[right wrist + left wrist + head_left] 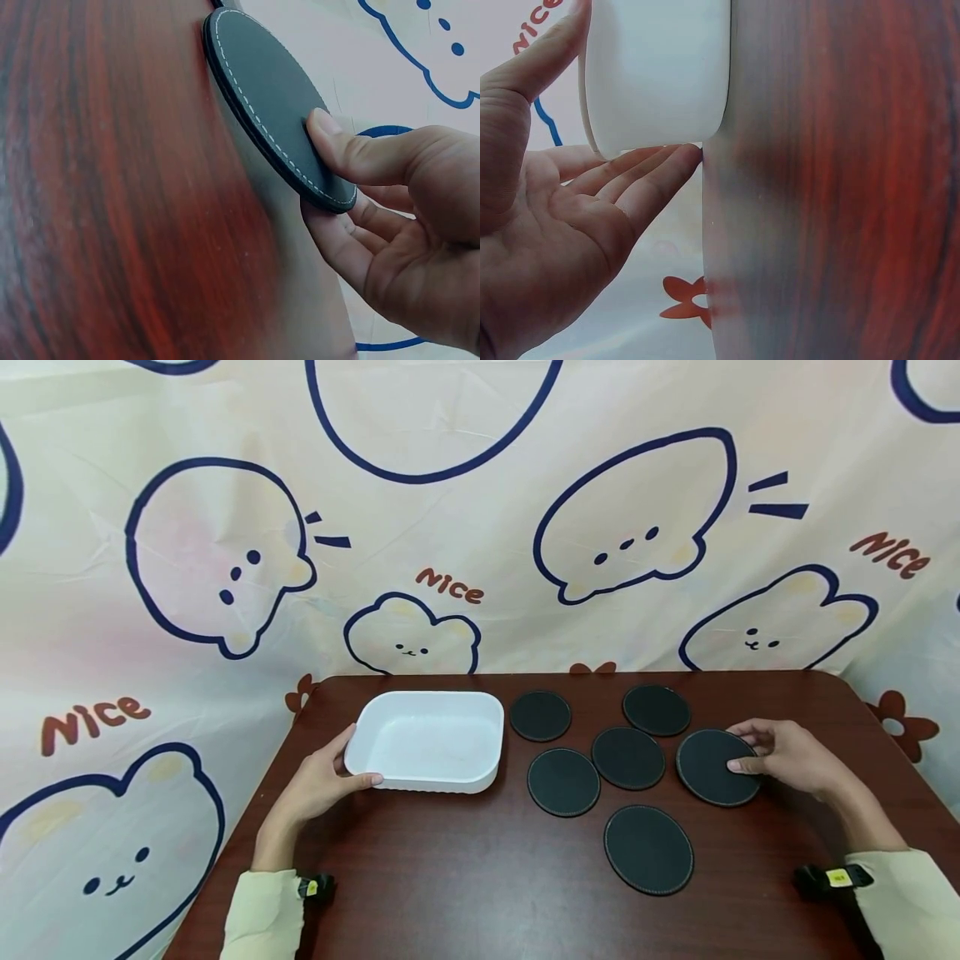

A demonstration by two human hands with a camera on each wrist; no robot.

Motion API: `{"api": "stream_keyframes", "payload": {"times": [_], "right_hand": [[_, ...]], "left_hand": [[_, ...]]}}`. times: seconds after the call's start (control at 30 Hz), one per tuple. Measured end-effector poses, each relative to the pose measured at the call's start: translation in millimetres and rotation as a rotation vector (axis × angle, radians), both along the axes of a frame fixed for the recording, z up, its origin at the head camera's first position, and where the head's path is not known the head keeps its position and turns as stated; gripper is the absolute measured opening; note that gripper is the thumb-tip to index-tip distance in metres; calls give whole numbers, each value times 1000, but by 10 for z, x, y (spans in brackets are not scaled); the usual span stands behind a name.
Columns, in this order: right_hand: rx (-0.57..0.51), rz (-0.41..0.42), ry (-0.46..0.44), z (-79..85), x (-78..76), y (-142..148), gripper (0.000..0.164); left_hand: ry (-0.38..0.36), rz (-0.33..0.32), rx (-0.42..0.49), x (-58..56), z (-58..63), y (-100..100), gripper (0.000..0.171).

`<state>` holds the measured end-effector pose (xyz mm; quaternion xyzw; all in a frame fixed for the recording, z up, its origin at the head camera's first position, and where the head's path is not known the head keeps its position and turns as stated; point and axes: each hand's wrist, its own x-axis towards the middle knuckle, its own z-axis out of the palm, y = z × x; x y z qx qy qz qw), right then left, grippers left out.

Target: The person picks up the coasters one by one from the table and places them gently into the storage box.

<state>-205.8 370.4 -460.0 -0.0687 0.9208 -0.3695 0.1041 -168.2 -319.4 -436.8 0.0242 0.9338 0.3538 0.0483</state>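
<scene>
At the left of the table stands a white rectangular plastic tub (424, 742). My left hand (317, 779) holds its left end, the thumb at the front rim and the other fingers round the side. In the left wrist view the fingers (649, 184) touch the tub's end wall. My right hand (795, 757) pinches a round black coaster (716, 767) by its right edge, thumb on top and fingers beneath. Pale stitching rings this coaster (262, 97) in the right wrist view, where it tilts above the tabletop and its rim looks layered.
Several more black coasters lie flat between the tub and my right hand, among them a back one (656, 710), a middle one (627, 758) and a front one (648, 850). The dark wooden table (465, 885) ends at a cartoon-printed cloth (510, 543) behind.
</scene>
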Motion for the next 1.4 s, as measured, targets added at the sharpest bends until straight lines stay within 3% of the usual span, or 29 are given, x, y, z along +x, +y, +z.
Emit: {"api": "stream_keyframes", "payload": {"times": [0.3,0.53,0.87,0.97,1.17,1.4], "right_hand": [[-81,-22,-58,-9,11,49,56],[-248,-43,-146,10,-1,100,63],[-380,-61,-204,13,-2,130,70],[-413,-73,-216,14,6,146,64],[-480,-67,-198,22,23,197,35],[-572,-49,-234,63,6,129,32]], "left_hand": [[9,-6,0,-2,-2,1,114],[4,-3,1,2,4,2,115],[-4,-1,-15,-3,16,9,115],[-10,2,-26,-13,16,16,115],[-8,-4,-10,-52,29,48,114],[-19,-13,7,0,38,-14,114]]}}
